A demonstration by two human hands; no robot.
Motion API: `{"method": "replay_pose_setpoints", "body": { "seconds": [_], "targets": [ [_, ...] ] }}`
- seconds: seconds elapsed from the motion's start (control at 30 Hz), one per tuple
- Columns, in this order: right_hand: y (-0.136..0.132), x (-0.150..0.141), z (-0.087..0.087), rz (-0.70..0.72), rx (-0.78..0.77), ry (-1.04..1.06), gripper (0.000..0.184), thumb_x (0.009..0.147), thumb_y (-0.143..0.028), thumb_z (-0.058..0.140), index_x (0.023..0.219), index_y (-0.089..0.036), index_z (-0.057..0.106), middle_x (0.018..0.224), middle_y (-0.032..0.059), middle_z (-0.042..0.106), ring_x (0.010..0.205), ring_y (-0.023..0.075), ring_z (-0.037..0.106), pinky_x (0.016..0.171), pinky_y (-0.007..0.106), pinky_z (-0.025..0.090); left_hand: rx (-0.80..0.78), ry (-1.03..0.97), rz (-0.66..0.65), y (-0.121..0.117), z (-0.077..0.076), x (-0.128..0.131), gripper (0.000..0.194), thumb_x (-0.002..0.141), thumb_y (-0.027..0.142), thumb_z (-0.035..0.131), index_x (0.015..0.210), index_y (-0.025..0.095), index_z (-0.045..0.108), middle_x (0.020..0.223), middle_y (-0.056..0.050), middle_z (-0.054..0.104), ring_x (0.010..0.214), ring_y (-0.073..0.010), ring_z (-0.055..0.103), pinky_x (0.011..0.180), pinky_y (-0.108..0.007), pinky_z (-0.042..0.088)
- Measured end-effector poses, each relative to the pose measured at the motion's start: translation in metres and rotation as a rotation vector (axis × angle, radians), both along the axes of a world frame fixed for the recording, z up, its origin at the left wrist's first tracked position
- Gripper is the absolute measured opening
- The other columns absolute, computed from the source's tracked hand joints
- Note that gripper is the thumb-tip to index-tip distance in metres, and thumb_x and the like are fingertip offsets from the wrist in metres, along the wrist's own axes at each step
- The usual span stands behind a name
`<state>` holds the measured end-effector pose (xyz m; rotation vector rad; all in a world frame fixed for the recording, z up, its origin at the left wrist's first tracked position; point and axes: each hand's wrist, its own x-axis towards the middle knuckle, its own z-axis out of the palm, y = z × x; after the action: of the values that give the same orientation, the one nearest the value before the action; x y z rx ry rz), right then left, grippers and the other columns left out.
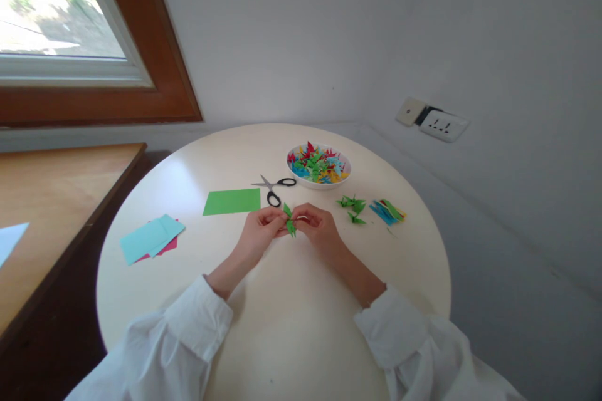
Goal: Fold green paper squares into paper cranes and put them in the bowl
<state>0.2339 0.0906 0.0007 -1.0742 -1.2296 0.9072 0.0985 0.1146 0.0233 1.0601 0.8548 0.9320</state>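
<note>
A small green paper crane is pinched between my two hands above the middle of the round table. My left hand grips it from the left with closed fingers. From the other side, my right hand holds it with thumb and fingers together. Just beyond my left hand lie scissors with black handles, their blades apart. A green paper sheet rests left of the scissors. Several finished green cranes sit to the right of my right hand.
A white bowl full of colourful paper cranes stands at the back of the white table. Coloured paper strips lie at the right. Light blue sheets overlap red paper at the left. Behind are a wall and a socket.
</note>
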Motion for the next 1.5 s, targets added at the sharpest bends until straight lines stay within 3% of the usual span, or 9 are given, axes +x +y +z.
{"method": "replay_pose_setpoints", "body": {
  "seconds": [0.23,0.4,0.7,0.9,1.1,1.2,1.33,1.5],
  "targets": [
    [-0.0003,0.0023,-0.0013,0.003,0.062,-0.045,0.007,0.063,-0.014,0.055,0.063,-0.019,0.06,0.073,0.0009,0.059,0.072,0.0135,0.056,0.066,0.026,0.045,0.115,0.078,0.004,0.0027,-0.0035,-0.0018,0.028,0.052,0.03,0.077,0.065,0.012,0.061,0.058,-0.001,0.062,0.055,-0.0109,0.057,0.057,-0.023,0.047],
    [-0.0003,0.0005,-0.0019,-0.012,0.017,-0.013,0.003,0.064,-0.018,0.058,0.067,-0.018,0.059,0.071,0.0005,0.059,0.068,0.0131,0.056,0.062,0.026,0.046,0.187,0.081,0.012,0.0041,-0.0056,-0.0026,0.027,0.052,0.03,0.077,0.064,0.013,0.059,0.055,0.002,0.06,0.053,-0.0104,0.056,0.055,-0.022,0.045],
    [0.0013,-0.003,-0.0018,-0.041,-0.074,-0.002,0.015,0.064,-0.029,0.065,0.07,-0.017,0.059,0.066,0.0,0.059,0.062,0.013,0.056,0.062,0.027,0.048,0.248,0.093,0.025,0.0043,-0.0025,-0.0022,0.027,0.056,0.027,0.073,0.068,0.017,0.051,0.054,0.003,0.061,0.055,-0.013,0.062,0.055,-0.022,0.046],
    [0.0009,-0.0024,-0.0016,-0.053,-0.069,-0.035,0.013,0.064,-0.03,0.064,0.068,-0.018,0.06,0.067,0.001,0.061,0.064,0.0142,0.056,0.061,0.027,0.047,0.337,0.174,0.051,0.0028,-0.0012,-0.0028,0.024,0.058,0.023,0.07,0.066,0.017,0.048,0.049,0.005,0.057,0.048,-0.0103,0.057,0.047,-0.019,0.04],
    [0.0014,-0.0033,-0.0039,-0.071,-0.007,-0.096,0.014,0.068,-0.032,0.059,0.069,-0.018,0.056,0.066,0.0004,0.057,0.06,0.0123,0.051,0.055,0.025,0.044,0.31,0.145,0.034,0.0041,-0.0029,-0.0027,0.026,0.059,0.025,0.07,0.08,0.016,0.057,0.06,0.0,0.065,0.057,-0.0123,0.061,0.055,-0.022,0.046],
    [0.0005,-0.0032,-0.0028,-0.077,0.02,-0.13,0.013,0.07,-0.031,0.057,0.07,-0.018,0.055,0.067,0.0,0.055,0.058,0.0113,0.048,0.053,0.024,0.042,0.337,0.185,0.062,0.0071,-0.0064,-0.0026,0.021,0.058,0.028,0.071,0.071,0.014,0.062,0.062,0.0,0.064,0.057,-0.0109,0.058,0.058,-0.022,0.046],
    [-0.0011,-0.0033,-0.0009,-0.092,0.051,-0.152,0.012,0.073,-0.03,0.055,0.07,-0.019,0.054,0.067,-0.0001,0.055,0.059,0.0115,0.048,0.052,0.023,0.041,0.324,0.224,0.04,0.0078,-0.0076,-0.0031,0.018,0.061,0.03,0.069,0.068,0.014,0.064,0.048,0.004,0.055,0.047,-0.0084,0.05,0.049,-0.02,0.041],
    [-0.0023,-0.0043,-0.0005,-0.108,0.062,-0.15,0.01,0.074,-0.029,0.056,0.071,-0.02,0.055,0.07,0.0002,0.057,0.064,0.0132,0.053,0.057,0.024,0.045,0.241,0.153,0.005,0.0053,-0.0034,-0.003,0.012,0.06,0.022,0.066,0.068,0.014,0.064,0.06,-0.001,0.064,0.055,-0.0121,0.059,0.056,-0.023,0.046]
  ]
}}
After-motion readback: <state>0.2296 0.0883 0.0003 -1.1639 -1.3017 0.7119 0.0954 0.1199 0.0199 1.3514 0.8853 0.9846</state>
